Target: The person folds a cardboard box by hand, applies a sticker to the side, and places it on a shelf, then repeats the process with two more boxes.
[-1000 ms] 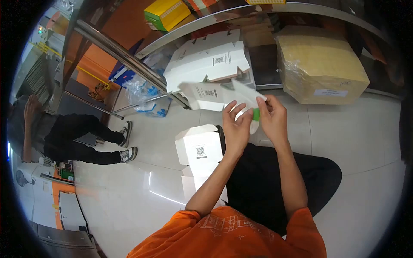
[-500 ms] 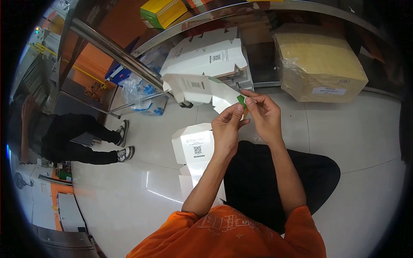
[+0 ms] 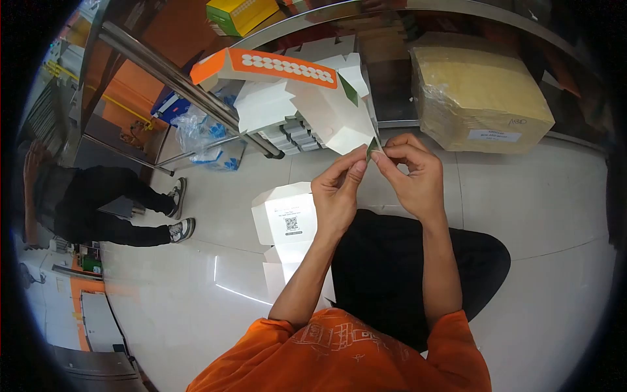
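A partly folded cardboard box (image 3: 326, 117), white inside with orange and green outer panels, is held up in front of me. My left hand (image 3: 341, 186) pinches its near green corner flap between thumb and fingers. On the same corner, my right hand (image 3: 410, 173) closes its thumb and fingertips from the other side. The box's orange flap with white dots stands raised at the far end. Beside my left forearm, a flat white box blank (image 3: 286, 222) with a QR code lies on the floor.
Behind the held box is a stack of white box blanks (image 3: 268, 104). A wrapped brown carton (image 3: 480, 98) sits at the right, under a metal-edged shelf. A metal pole (image 3: 176, 78) and plastic bags (image 3: 206, 140) are at left. Another person (image 3: 104, 202) stands farther left.
The held box has swung upward, and its orange dotted panel now shows. Both hands still pinch the corner, with the right hand shifted slightly right.
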Tool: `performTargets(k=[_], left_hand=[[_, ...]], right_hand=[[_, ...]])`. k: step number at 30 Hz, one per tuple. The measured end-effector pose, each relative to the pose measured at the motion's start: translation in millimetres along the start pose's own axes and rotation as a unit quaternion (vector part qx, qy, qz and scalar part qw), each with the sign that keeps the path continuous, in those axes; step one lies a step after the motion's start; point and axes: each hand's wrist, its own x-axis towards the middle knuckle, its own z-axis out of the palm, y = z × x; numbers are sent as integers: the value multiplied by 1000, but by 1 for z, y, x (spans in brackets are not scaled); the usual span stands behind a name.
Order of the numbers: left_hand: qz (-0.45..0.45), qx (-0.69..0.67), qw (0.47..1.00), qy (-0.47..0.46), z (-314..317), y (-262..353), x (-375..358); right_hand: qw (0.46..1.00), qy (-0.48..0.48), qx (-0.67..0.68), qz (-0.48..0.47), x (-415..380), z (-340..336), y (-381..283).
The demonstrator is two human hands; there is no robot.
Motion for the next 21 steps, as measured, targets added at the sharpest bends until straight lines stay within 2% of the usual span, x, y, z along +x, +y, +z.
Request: performTargets(k=[2,13,16,19,21], left_hand=[[-4,-5,1000,-1,-2,2,2],[-68,-73,995,-1,-5,15,4],[-39,-32,998,-30,-9,16,4],[-51,40,997,-33,-15,19,8],[-97,69,992,-46,-25,15,7]], right_hand=[[995,40,87,21,0,5,1],[997,27,65,-14,-2,10,-2],[999,8,35,5,-1,3,-12],[999,-16,34,27,1,-2,-14],[998,-26,51,41,-7,-3,-13]])
